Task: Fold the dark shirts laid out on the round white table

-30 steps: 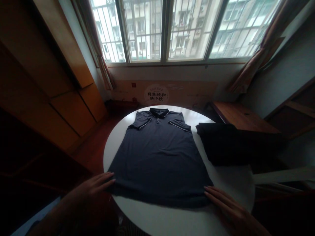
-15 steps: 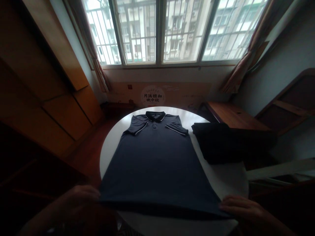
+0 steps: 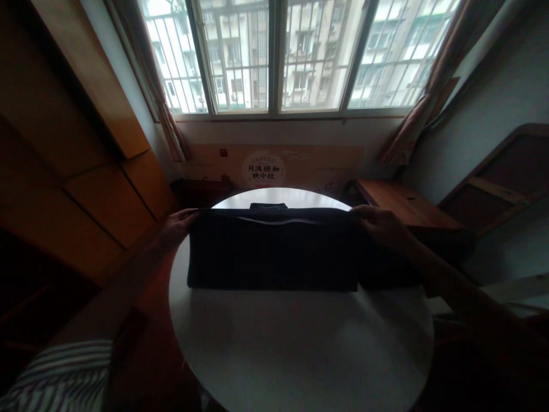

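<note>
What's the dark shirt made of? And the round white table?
The dark polo shirt looks like soft, matte knit fabric, because it folds and bends easily; the exact fibre can't be seen. The round table looks like smooth painted or laminated board, with a soft shine.

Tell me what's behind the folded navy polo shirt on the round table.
Behind the navy polo shirt, its dark collar shows above the folded edge, with the white round table top beyond. The fold covers the shirt's buttons and sleeves.

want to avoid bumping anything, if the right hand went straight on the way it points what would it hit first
The raised edge of the dark polo shirt, which the right hand already touches, it seems.
</note>
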`<state>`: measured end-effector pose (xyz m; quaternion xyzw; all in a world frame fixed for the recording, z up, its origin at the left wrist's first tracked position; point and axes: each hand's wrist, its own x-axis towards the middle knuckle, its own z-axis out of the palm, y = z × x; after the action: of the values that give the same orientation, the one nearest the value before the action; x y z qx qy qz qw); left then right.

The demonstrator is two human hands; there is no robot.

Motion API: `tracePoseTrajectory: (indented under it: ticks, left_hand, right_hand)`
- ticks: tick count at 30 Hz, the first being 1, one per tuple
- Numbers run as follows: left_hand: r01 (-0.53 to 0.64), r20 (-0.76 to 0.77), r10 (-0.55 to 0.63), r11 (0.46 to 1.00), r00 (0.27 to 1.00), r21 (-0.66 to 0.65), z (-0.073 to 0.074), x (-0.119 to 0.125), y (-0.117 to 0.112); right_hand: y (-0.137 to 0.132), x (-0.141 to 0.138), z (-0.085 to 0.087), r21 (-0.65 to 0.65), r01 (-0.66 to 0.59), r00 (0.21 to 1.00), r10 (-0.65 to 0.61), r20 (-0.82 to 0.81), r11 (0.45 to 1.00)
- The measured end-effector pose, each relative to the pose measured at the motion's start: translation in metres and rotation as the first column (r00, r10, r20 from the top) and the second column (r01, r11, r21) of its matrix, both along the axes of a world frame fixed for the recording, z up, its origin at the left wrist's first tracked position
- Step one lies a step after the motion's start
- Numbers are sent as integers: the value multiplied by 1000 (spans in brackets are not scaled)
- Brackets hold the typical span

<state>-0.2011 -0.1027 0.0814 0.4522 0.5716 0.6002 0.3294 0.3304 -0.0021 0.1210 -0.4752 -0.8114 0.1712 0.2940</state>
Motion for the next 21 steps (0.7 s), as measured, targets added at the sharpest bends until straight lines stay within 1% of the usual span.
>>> tracePoseTrajectory:
  ticks: [1,2,4,6,8,11,13,15,18,20,21]
  left_hand:
    - [6,35,-6,1000,999,8,-8,-1,27]
    - [-12,43,11,1000,999,14,-17,-2,52]
    - [-91,-19,91,996,996,-6,-36,-6,94]
    - [-171,-107,167,985,980,-33,-54,-9,125]
    - [-211,-174,198,976,965,-54,-68,-11,148]
    - [-245,-260,217,966,941,-82,-82,-13,174]
    - [-269,-327,225,958,918,-97,-87,-15,188]
    - [-291,-399,227,951,888,-106,-89,-18,200]
    - [-322,-514,221,940,829,-115,-87,-16,212]
    - [-347,-579,233,933,781,-94,-83,-4,216]
    - [-326,-632,214,943,745,-65,-82,6,216]
  right_hand:
    - [21,-12,1,15,13,1000,-13,-5,1000]
    - [40,-23,1,12,34,999,-34,5,999]
    - [76,-40,-6,-47,93,994,-90,57,995]
    - [107,-52,-18,-149,130,986,-113,122,980]
    - [132,-60,-31,-242,136,981,-97,165,961]
    - [157,-66,-44,-316,146,975,-82,206,938]
    - [169,-68,-48,-338,170,967,-90,240,925]
    - [178,-69,-51,-339,203,953,-106,283,919]
    - [188,-76,-55,-288,255,921,-141,362,923]
    - [188,-89,-61,-207,273,899,-173,401,940]
    - [185,-98,-65,-165,265,894,-177,412,950]
